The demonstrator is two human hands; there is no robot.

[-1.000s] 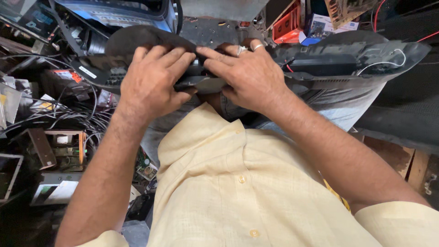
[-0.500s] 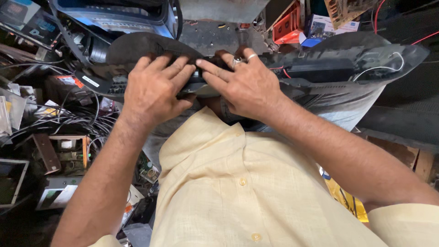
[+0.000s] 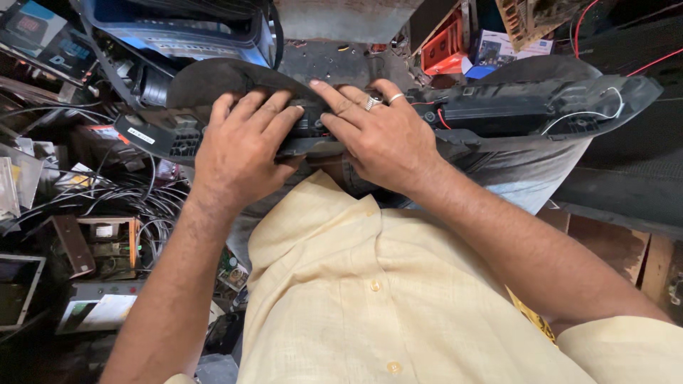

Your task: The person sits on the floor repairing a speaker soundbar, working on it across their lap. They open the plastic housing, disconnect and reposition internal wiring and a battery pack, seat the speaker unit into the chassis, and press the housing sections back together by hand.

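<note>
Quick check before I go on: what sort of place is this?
Probably a crowded electronics repair workshop. Tangled black wires and bare circuit boards crowd the left side, and both hands, left hand and right hand, press on a long black plastic casing across the lap.
</note>
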